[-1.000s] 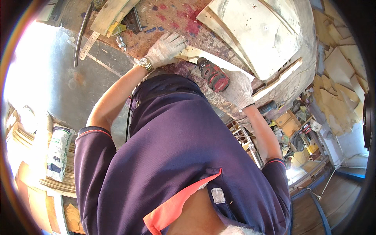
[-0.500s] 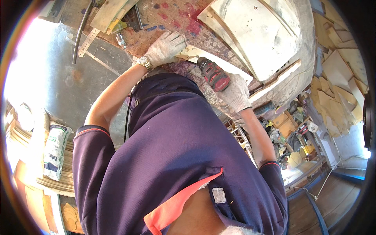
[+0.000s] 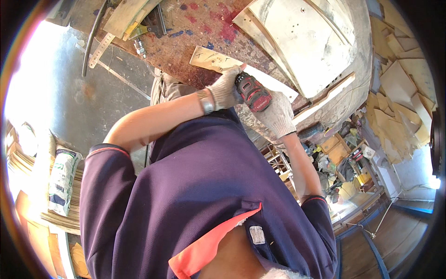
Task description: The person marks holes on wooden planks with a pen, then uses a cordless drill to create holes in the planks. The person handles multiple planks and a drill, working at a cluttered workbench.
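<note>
A red and black cordless drill (image 3: 254,94) is gripped by my gloved right hand (image 3: 277,114), its chuck pointing up and left. My gloved left hand (image 3: 225,87) is drawn in against the front of the drill, fingers bent together at the chuck; what they pinch there is hidden. Beneath both hands a pale wooden strip (image 3: 206,58) with pencil marks and small holes lies slantwise on the paint-stained workbench (image 3: 183,37). The drill and my left hand cover part of its middle.
Pale curved panels (image 3: 297,39) with holes lie at the upper right of the bench. A ruler (image 3: 101,50), wooden pieces (image 3: 126,18) and a metal air fitting (image 3: 140,48) sit at the upper left. Plywood offcuts (image 3: 399,88) are heaped at far right.
My left hand has come off the strip's left end and moved right and down to the drill's chuck, uncovering that end. My right hand with the drill has barely shifted.
</note>
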Demonstrator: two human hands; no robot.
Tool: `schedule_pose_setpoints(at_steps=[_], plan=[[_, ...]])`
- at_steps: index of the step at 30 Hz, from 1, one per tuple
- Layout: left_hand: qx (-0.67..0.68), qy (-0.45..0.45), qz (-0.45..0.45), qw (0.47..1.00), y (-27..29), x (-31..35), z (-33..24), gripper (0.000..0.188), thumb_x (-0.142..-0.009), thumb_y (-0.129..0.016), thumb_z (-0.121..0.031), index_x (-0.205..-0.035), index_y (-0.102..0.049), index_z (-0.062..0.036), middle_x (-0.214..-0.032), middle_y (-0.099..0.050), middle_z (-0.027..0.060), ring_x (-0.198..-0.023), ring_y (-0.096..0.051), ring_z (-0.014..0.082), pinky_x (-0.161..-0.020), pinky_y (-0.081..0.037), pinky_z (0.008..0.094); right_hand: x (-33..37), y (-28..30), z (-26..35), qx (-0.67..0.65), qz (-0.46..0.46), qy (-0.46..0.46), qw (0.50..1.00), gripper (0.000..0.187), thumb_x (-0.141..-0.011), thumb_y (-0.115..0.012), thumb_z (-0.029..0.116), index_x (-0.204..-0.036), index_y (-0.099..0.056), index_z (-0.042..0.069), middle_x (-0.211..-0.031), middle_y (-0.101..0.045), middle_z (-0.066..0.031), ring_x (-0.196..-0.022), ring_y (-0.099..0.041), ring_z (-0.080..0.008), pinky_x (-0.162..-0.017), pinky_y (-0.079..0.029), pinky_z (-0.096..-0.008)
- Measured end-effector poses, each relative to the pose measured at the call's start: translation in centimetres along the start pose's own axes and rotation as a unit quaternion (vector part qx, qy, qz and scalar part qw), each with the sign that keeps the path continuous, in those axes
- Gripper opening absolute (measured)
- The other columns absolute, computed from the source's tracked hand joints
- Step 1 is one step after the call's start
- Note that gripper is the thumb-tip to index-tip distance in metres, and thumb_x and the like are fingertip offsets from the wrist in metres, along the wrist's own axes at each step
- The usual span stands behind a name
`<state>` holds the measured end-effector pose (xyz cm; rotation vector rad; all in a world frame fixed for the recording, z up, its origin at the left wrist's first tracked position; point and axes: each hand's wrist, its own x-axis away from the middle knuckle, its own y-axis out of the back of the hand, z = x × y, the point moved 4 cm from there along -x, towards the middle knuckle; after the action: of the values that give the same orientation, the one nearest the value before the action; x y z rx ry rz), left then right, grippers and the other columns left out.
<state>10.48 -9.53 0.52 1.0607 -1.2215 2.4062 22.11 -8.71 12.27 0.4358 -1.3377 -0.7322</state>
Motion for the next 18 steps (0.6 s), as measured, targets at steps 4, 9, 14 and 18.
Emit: schedule_pose_setpoints(at_steps=[4,9,14,18], plan=[[0.148,0.035,0.034,0.988,0.1,-2.4,1.2,0.035,-0.098,-0.059,-0.028,-0.122,-0.058,-0.0032,-0.121,-0.067,0.0127,-0.115,-0.064,0.0311,-0.106,-0.050,0.0534,0.2,-0.3,-0.4,0.001,0.011,0.008,1.000,0.047,-0.078,-0.081,0.040,-0.112,-0.072,0.008,-0.087,-0.073,-0.0197,-0.086,-0.072,-0.0395,-0.074,-0.057,-0.0491],[0.193,0.001,0.044,0.980,1.0,-3.0,1.7,0.026,-0.092,-0.055,-0.019,-0.109,-0.061,-0.0001,-0.110,-0.070,0.0136,-0.107,-0.067,0.0315,-0.101,-0.054,0.0506,0.4,0.1,-0.1,0.045,-0.031,0.037,0.998,0.048,-0.080,-0.079,0.040,-0.115,-0.070,0.009,-0.087,-0.072,-0.0201,-0.084,-0.072,-0.0401,-0.073,-0.056,-0.0501],[0.140,0.015,0.125,0.982,1.0,-2.9,2.4,0.023,-0.091,-0.059,-0.020,-0.106,-0.064,-0.0033,-0.101,-0.070,0.0125,-0.102,-0.067,0.0309,-0.100,-0.052,0.0491,0.2,0.3,-0.7,0.056,0.025,0.022,0.998,0.057,-0.075,-0.082,0.041,-0.122,-0.070,0.012,-0.082,-0.071,-0.0195,-0.081,-0.071,-0.0402,-0.071,-0.056,-0.0498],[0.087,-0.008,0.001,0.996,1.3,-1.6,1.6,0.028,-0.101,-0.057,-0.032,-0.105,-0.065,-0.0059,-0.100,-0.069,0.0121,-0.102,-0.066,0.0312,-0.097,-0.053,0.0527,0.1,-0.1,-0.7,0.021,0.023,0.011,0.999,0.044,-0.076,-0.081,0.034,-0.111,-0.070,0.011,-0.081,-0.071,-0.0206,-0.081,-0.071,-0.0412,-0.073,-0.056,-0.0519]])
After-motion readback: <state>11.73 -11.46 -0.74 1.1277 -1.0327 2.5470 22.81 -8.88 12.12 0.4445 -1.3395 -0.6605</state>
